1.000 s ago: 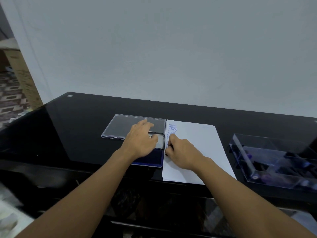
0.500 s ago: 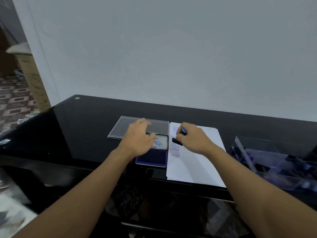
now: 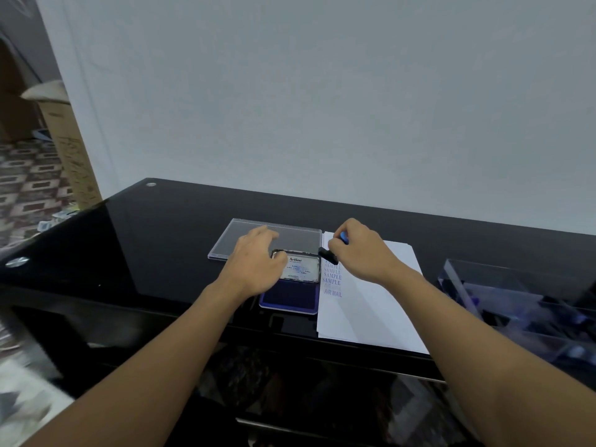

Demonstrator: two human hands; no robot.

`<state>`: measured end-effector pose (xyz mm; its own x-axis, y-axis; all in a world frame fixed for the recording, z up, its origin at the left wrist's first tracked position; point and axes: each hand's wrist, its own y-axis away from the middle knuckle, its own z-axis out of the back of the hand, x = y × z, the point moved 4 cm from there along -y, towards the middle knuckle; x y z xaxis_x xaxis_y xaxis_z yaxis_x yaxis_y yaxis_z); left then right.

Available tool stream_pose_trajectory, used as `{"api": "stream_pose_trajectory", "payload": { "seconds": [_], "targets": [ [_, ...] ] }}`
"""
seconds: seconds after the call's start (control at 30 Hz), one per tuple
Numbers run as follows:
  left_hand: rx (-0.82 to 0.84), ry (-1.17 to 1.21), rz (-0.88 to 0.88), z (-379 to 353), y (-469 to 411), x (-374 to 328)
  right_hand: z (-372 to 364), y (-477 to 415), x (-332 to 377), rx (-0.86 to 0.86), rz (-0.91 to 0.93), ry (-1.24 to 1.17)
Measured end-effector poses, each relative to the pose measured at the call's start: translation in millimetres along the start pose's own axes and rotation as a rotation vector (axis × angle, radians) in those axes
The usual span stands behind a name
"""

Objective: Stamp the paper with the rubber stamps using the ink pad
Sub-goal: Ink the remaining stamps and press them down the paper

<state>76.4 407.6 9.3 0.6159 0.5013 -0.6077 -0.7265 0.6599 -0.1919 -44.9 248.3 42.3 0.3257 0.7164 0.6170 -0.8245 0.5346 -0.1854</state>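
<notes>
Since a second ago my right hand (image 3: pixel 364 253) has lifted the stamp (image 3: pixel 327 255) off the paper (image 3: pixel 371 301) toward its top left corner. Black with a blue handle, it hangs tilted, pinched in my fingers, beside the open ink pad (image 3: pixel 288 296) on the worktop (image 3: pixel 161 237). My left hand (image 3: pixel 258 266) rests loose-fingered on the pad's lid.

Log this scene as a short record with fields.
left hand: rests on ink pad, at its open lid
right hand: grips stamp over paper, at its left edge; contact unclear
ink pad: open, blue, left of paper
prints: SAMPLE, AIR MAIL, down paper's left edge
clear box: right of paper
</notes>
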Motion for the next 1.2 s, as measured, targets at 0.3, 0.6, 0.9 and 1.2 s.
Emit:
{"api": "stream_pose_trajectory", "payload": {
  "seconds": [0.3,0.6,0.9,1.2],
  "targets": [
    [-0.01,-0.025,0.028,-5.3,7.9,30.7,-46.8,-2.9,22.0,0.197,0.111,0.164],
    [-0.06,-0.124,0.026,-18.4,9.0,66.1,-71.0,-7.2,33.3,0.315,0.152,0.286],
    [-0.061,-0.227,0.011,-31.8,14.2,79.6,-88.2,-1.2,32.8,0.313,0.219,0.359],
    [-0.062,-0.286,0.02,-35.5,16.5,79.8,-98.5,6.3,32.7,0.247,0.251,0.379]
  ]
}}
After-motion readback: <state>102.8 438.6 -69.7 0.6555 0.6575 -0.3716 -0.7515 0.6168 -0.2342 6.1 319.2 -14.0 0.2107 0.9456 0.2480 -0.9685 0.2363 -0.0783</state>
